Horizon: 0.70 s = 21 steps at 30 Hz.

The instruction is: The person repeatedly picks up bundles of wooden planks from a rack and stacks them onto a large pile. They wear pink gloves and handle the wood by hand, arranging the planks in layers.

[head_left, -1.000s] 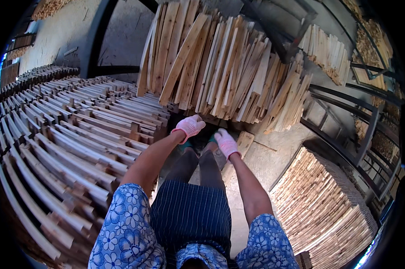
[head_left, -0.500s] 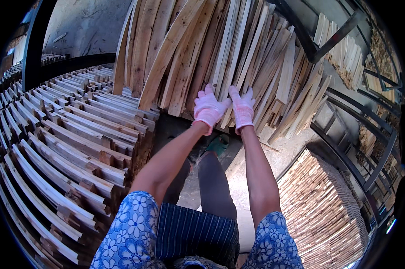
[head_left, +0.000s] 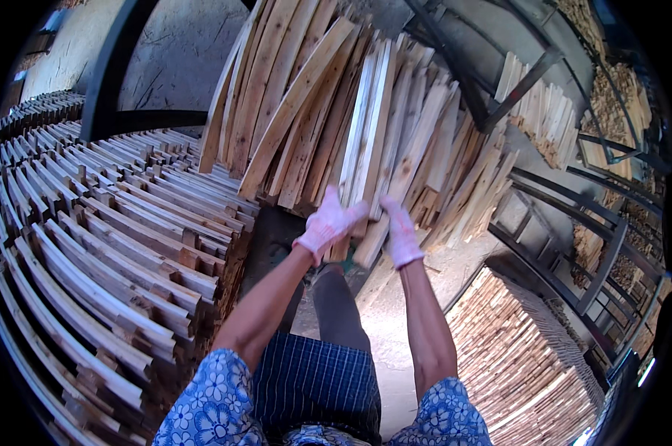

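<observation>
1. The pale wooden slats [head_left: 371,141] I am working on stand on end straight ahead of my hands, leaning back in the front of a big bundle of leaning boards [head_left: 291,97].
2. My left hand [head_left: 328,223], in a pinkish-white glove, is wrapped around the lower ends of those pale slats, with the thumb out to the right across the wood.
3. My right hand [head_left: 400,232], gloved the same, lies just beside the left, its fingers stretched up against the neighbouring slat; I cannot tell whether it has a real hold or only presses flat.
4. Both bare forearms run up from my blue flowered sleeves [head_left: 209,405], and below them hangs my dark striped apron [head_left: 317,383].
5. To the left of my left arm spreads a wide stack of slats laid crosswise in layers [head_left: 105,230].
6. Below and right of my right arm sits a tighter stack of short pieces [head_left: 522,357].
7. Beyond it, dark metal rack frames [head_left: 574,215] hold more wood.
8. Between the stacks under my arms is a bare concrete floor [head_left: 388,334].
</observation>
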### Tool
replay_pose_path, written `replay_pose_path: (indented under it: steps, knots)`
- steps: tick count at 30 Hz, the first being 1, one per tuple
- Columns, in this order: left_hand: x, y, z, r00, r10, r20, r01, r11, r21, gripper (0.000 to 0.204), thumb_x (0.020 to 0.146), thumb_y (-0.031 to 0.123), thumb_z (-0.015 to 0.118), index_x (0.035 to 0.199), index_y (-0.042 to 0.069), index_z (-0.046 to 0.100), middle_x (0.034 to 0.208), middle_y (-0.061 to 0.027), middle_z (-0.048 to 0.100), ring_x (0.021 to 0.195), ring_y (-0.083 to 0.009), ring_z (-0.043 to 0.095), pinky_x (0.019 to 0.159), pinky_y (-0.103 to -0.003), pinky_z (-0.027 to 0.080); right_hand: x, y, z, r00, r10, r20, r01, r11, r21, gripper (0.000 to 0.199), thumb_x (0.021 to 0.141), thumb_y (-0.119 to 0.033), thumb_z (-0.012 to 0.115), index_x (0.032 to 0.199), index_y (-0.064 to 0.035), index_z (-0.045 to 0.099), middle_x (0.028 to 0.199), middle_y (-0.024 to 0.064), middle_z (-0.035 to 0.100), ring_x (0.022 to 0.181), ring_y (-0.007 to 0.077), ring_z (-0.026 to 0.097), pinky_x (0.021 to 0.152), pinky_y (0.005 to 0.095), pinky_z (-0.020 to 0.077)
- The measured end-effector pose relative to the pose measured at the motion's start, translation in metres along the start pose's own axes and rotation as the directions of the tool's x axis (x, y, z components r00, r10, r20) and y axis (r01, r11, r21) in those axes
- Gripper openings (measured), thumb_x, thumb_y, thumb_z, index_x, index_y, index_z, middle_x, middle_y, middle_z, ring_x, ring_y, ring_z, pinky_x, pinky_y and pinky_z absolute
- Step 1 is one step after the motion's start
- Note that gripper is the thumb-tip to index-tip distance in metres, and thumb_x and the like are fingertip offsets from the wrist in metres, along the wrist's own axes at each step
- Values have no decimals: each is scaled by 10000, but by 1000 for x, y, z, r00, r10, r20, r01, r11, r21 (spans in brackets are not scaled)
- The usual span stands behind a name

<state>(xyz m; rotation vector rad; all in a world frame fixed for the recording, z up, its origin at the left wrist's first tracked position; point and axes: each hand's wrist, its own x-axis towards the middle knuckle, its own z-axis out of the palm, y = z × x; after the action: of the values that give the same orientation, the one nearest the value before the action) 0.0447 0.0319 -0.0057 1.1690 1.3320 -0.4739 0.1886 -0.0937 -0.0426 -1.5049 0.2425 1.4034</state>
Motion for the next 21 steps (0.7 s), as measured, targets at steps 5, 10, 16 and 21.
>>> replay_pose_path:
  steps: [5, 10, 16, 21]
  knots:
    - [-125, -62, 2, 982, -49, 182, 107, 941, -322, 828, 881, 497, 661, 1490, 22, 364, 1347, -258, 579, 1285, -346, 555, 1104, -398, 420, -162, -19, 24, 956, 232, 180, -266, 944, 196, 609, 985, -276, 601, 1512, -48, 401, 1348, 148, 599, 1249, 338, 593, 1066, 484, 504]
    - [-105, -33, -1, 978, 53, 203, 12, 952, -306, 1060, 830, 567, 741, 1566, -14, 247, 1326, -232, 607, 1189, -286, 623, 1026, -345, 486, -106, 33, 9, 965, 174, 195, -233, 912, 338, 709, 961, -360, 667, 1523, -52, 365, 1386, 144, 577, 1220, 253, 598, 1038, 402, 498]
    - [-183, -2, -11, 985, -46, 168, 61, 994, -86, 1273, 752, 797, 669, 1646, 102, 88, 1405, -329, 542, 1336, -431, 542, 1090, -422, 448, -171, 5, 36, 984, -141, 107, 167, 935, -312, 781, 988, -392, 632, 1554, 8, 274, 1473, 187, 499, 1361, 253, 500, 1115, 341, 423]
    - [-256, -27, -19, 993, -24, 113, 57, 953, -296, 1311, 775, 686, 752, 1610, -51, 61, 1517, -290, 434, 1417, -350, 452, 1150, -391, 383, -249, -29, 70, 983, -21, 184, 65, 970, -233, 740, 989, -351, 676, 1558, -66, 299, 1399, 124, 545, 1300, 212, 537, 1049, 342, 478]
